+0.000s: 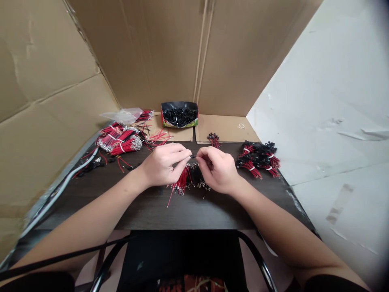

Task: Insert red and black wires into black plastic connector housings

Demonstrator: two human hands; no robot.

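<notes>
Over the middle of the table my left hand (166, 163) is closed in a pinch on a small black plastic connector (193, 156). Facing it, my right hand (218, 169) pinches thumb against forefinger at the connector's other side; what lies inside those fingers is too small and hidden to make out. Below both hands lies a spread of loose red wires (181, 181) and black wires (197, 174) with bare metal ends, partly covered by the right hand.
A box of black connectors (180, 117) stands at the back. Tied red wire bundles (123, 140) and a plastic bag (126, 115) lie left. Finished-looking bundles with black ends (258, 158) sit right; a smaller bunch (214, 140) lies behind my right hand. Cardboard walls (158, 52) enclose the back.
</notes>
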